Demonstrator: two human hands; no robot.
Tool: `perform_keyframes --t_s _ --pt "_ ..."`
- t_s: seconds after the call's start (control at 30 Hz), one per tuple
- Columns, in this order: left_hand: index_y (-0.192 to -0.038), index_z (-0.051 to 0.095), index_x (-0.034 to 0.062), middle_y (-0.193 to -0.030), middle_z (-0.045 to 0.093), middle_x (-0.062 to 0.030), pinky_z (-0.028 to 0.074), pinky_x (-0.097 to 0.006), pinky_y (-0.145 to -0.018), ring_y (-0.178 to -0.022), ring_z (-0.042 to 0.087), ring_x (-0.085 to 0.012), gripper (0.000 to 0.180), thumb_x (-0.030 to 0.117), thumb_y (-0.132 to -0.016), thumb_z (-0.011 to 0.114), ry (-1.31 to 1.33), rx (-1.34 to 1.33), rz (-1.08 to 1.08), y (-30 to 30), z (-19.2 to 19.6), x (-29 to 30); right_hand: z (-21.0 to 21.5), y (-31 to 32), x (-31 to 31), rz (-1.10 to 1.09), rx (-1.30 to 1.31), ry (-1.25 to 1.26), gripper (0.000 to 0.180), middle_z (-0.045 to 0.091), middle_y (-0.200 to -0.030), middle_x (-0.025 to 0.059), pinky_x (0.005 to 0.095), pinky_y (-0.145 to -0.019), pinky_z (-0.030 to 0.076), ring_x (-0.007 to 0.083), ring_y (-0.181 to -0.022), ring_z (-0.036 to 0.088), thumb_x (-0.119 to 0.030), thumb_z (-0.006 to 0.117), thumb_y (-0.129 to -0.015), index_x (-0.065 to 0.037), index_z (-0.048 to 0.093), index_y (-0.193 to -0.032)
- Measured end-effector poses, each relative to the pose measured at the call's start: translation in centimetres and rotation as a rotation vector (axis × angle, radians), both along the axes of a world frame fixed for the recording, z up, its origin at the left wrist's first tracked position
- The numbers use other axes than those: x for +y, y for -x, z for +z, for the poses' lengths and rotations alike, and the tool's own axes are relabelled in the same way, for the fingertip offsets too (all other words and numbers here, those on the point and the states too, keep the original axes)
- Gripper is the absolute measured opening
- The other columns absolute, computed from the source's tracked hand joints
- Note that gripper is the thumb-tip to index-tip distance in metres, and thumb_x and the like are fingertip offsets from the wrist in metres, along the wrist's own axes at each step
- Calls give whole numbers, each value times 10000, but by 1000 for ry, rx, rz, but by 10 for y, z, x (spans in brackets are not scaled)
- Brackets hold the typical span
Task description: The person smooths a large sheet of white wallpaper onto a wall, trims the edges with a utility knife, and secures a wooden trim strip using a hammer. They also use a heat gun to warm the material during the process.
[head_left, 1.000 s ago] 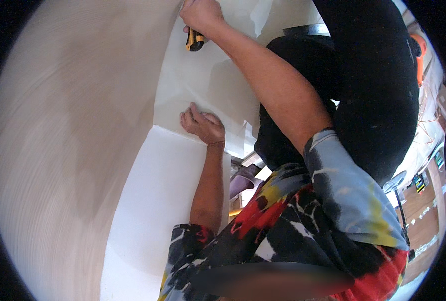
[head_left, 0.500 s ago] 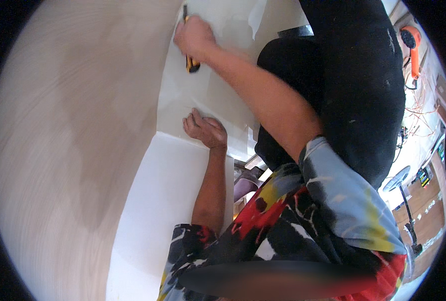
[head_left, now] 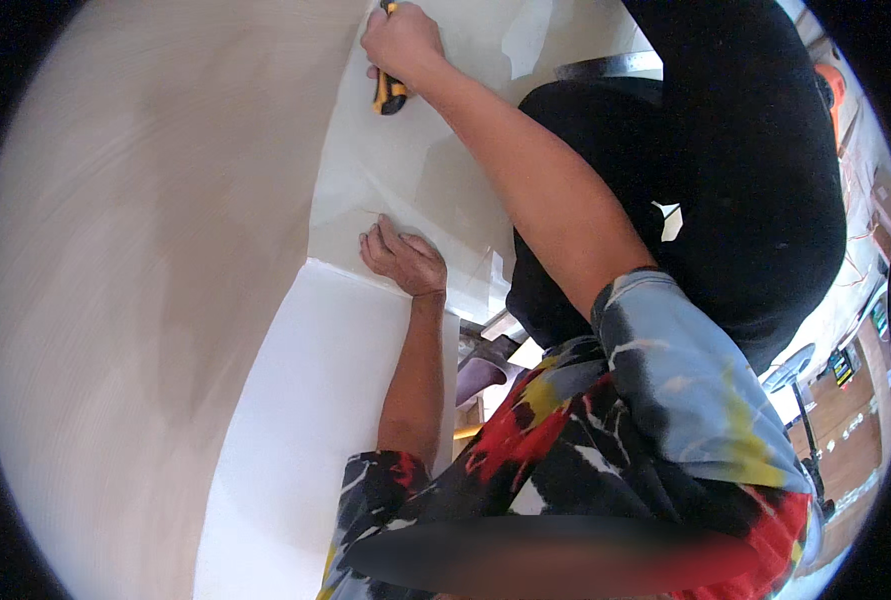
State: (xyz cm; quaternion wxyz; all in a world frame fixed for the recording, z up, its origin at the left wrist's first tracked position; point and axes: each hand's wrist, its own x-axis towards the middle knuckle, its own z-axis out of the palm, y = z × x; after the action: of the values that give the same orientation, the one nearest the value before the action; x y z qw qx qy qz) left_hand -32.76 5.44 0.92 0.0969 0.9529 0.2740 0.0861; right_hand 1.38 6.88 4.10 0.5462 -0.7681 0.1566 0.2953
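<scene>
Knife in right hand, above left hand

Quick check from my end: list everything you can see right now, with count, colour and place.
knife: one, yellow and black, top centre, gripped in the right hand.
sheet: one, pale cream, glossy, upper centre, under both hands.
white panel: one, white, lower centre, below the sheet.
wall: one, beige, left side.
metal ruler: one, grey, top right, partly hidden.
right hand: one, top centre, closed round the knife.
left hand: one, centre, flat on the sheet's lower edge.
</scene>
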Motion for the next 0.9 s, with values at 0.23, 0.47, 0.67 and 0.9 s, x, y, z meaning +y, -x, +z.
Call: perform_keyframes --t_s 0.23,0.47,0.67,0.9 --pt "-1433 485 -44 -1373 467 -242 292 -624 -1163 -1338 391 -460 463 86 -989 475 -11 4 3 1 1 2 14 -14 1 56 88 -1 409 717 -887 235 436 -587 588 311 -656 720 -294 519 -1047 106 606 -1059" --pt "-1422 493 -47 -1355 458 -233 300 -627 -1160 -1322 396 -467 463 60 -971 492 -18 -16 0 -1 1 2 26 -16 -3 96 116 49 345 707 -886 226 412 -594 588 313 -669 709 -248 558 -1035 90 593 -1091" --pt "-1430 486 -50 -1367 449 -245 292 -634 -1156 -1317 393 -472 486 64 -958 503 4 -16 -31 1 2 2 5 -6 -1 220 54 77 393 759 -913 211 433 -786 618 339 -823 772 -259 561 -999 110 619 -1122" --pt "-1426 485 -51 -1339 472 -271 295 -631 -1155 -1293 409 -476 490 81 -954 492 68 -56 -83 0 2 5 -20 44 18 224 -116 245 408 736 -837 240 433 -705 629 355 -623 740 -299 566 -1005 101 635 -1035"
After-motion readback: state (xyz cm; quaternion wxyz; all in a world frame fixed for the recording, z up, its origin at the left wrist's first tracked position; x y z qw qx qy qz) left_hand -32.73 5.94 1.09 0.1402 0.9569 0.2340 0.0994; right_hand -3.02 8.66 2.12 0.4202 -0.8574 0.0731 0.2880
